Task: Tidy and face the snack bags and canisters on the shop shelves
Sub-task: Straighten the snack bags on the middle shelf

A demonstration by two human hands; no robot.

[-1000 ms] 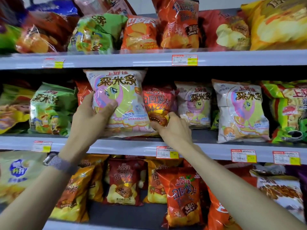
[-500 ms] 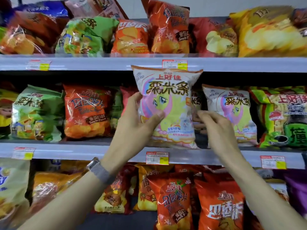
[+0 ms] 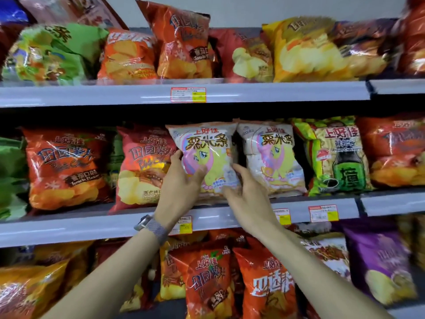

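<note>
A white snack bag (image 3: 207, 146) with a pink-and-yellow cartoon pony stands upright on the middle shelf (image 3: 69, 226), face forward. My left hand (image 3: 181, 192) grips its lower left edge, thumb across the front. My right hand (image 3: 246, 192) holds its lower right corner, fingers on the front. Right beside it stands a matching white bag (image 3: 273, 157). A red chip bag (image 3: 142, 166) stands to the left, partly behind my left hand.
An orange tomato-flavour bag (image 3: 66, 166) and a green bag (image 3: 11, 176) fill the middle shelf's left; a green prawn-cracker bag (image 3: 333, 155) and an orange bag (image 3: 395, 150) its right. Chip bags crowd the top shelf (image 3: 115, 93) and the bottom shelf. Price tags (image 3: 188, 94) line the shelf edges.
Both hands have carried the white pony bag to the right along the middle shelf and set it down next to the matching bag. My view has shifted right too.
</note>
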